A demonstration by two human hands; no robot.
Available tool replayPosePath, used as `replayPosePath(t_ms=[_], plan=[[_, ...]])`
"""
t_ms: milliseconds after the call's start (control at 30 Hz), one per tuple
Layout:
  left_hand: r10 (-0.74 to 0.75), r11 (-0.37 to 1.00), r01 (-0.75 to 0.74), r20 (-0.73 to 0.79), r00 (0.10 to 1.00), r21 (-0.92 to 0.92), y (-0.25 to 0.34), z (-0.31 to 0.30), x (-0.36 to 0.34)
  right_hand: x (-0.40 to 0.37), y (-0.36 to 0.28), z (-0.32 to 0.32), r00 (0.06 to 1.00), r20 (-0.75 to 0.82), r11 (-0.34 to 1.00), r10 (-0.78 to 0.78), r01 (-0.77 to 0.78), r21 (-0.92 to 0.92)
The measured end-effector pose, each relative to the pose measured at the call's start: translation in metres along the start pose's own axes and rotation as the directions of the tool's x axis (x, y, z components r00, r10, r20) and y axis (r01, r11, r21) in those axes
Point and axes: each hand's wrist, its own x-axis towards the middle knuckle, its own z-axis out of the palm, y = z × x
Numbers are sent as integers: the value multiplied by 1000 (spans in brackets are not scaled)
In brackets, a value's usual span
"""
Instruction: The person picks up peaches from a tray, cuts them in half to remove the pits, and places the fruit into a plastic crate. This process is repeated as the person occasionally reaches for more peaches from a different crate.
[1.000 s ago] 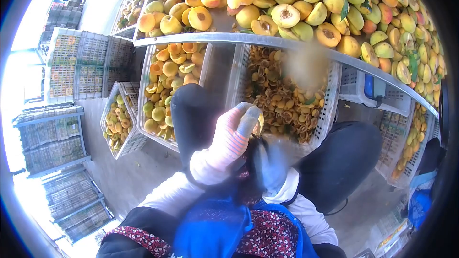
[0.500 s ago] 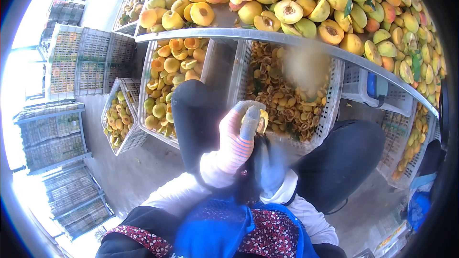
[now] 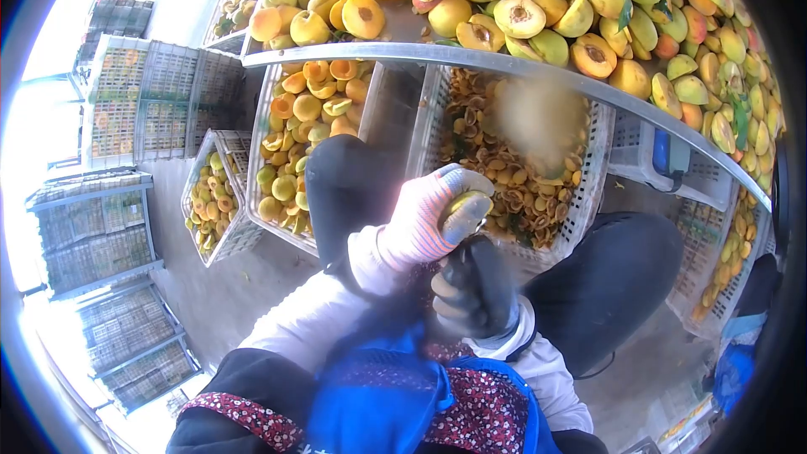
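My left hand [image 3: 433,210], in a pale striped glove with grey fingertips, is closed around a yellow-green fruit half [image 3: 462,208]. Just below and to the right, my right hand [image 3: 475,290] in a dark glove has its fingers curled and faces the fruit; what it grips is hidden. Both hands are above my lap, in front of a white crate [image 3: 588,181] of small brown-orange fruit pieces. Beyond them, halved yellow, green and reddish fruit [image 3: 519,17] is heaped on a metal-edged table [image 3: 403,51].
A crate [image 3: 256,160] of orange halves stands left of my knee, a smaller tilted crate [image 3: 244,235] beside it. Stacked crates [image 3: 160,101] fill the far left. At right are a white stool [image 3: 635,160] and another fruit crate [image 3: 693,286]. My knees flank the middle crate.
My left hand has turned and moved slightly right, showing more of the fruit. My right hand, blurred before, now shows curled fingers close below it. The view has shifted slightly.
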Motion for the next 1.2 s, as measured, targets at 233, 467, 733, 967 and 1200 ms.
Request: replayPosePath(t_ms=[233, 467, 733, 967, 1200], plan=[[-422, 602, 503, 288, 860, -620, -7, 11, -5, 7, 0, 0, 934, 357, 929, 6, -137, 343], [-770, 189, 451, 153, 620, -872, 0, 7, -12, 14, -1, 5, 924, 378, 975, -58, -29, 221], [-4, 555, 498, -597, 802, 666, -49, -162, -27, 10, -10, -3, 978, 171, 968, -117, 74, 242], [8, 483, 373, -430, 903, 793, -17, -160, 104, 21, -15, -19, 988, -60, 989, -143, 145, 23], [-193, 712, 215, -108, 975, 668, -44, -144, 175, 18, -25, -4, 916, -274, 948, -292, 239, -208]])
